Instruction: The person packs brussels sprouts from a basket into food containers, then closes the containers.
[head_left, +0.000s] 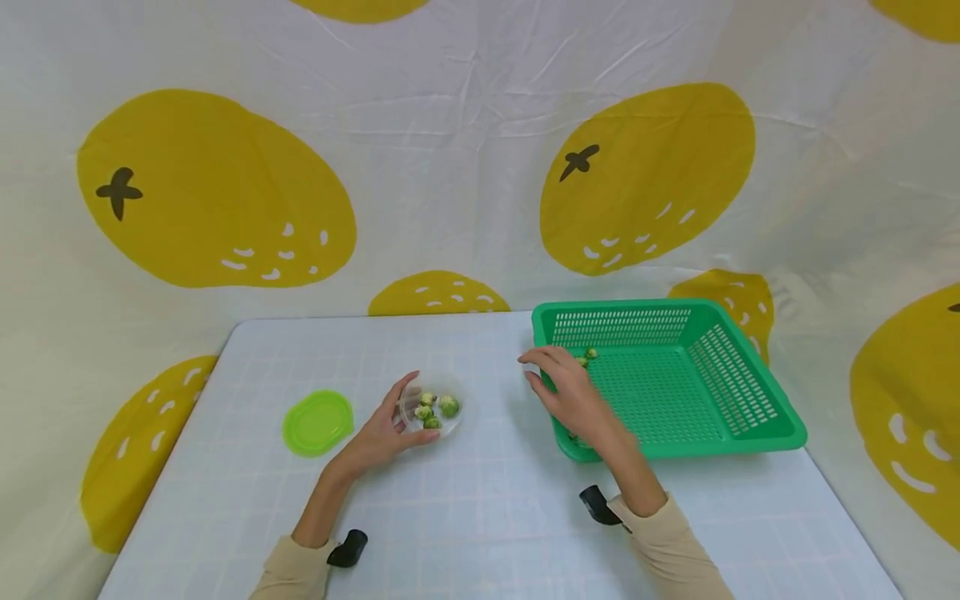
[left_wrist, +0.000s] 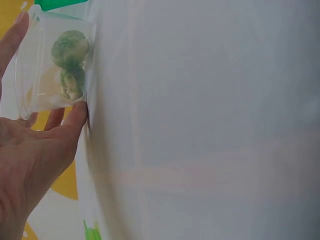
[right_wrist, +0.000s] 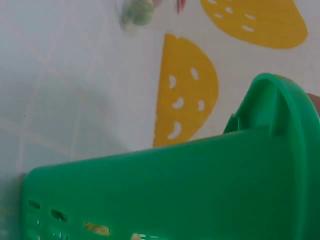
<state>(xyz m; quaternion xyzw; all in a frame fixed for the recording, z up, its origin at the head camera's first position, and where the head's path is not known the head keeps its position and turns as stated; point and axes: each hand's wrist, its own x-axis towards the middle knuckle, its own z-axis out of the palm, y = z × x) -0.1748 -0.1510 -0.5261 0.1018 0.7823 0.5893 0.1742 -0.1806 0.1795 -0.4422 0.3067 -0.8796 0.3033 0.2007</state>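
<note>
My left hand (head_left: 381,433) grips a clear plastic cup (left_wrist: 42,75), thumb on the near side and fingers round the far side. Inside the cup lie several Brussels sprouts (head_left: 448,407), seen through its wall in the left wrist view. Over the left rim of a green plastic basket (head_left: 767,383) hovers my right hand (head_left: 566,387), fingers bent and thumb apart, with nothing visible between them. A few Brussels sprouts (head_left: 591,353) show in the basket's left end, partly hidden by that hand. The basket wall (right_wrist: 175,190) fills much of the right wrist view.
A bright green round lid (head_left: 318,423) lies flat on the table, left of the cup. The table (head_left: 480,517) has a pale checked cover. Behind it hangs a white curtain (head_left: 450,167) printed with big yellow fruit. The basket stands at the table's right side.
</note>
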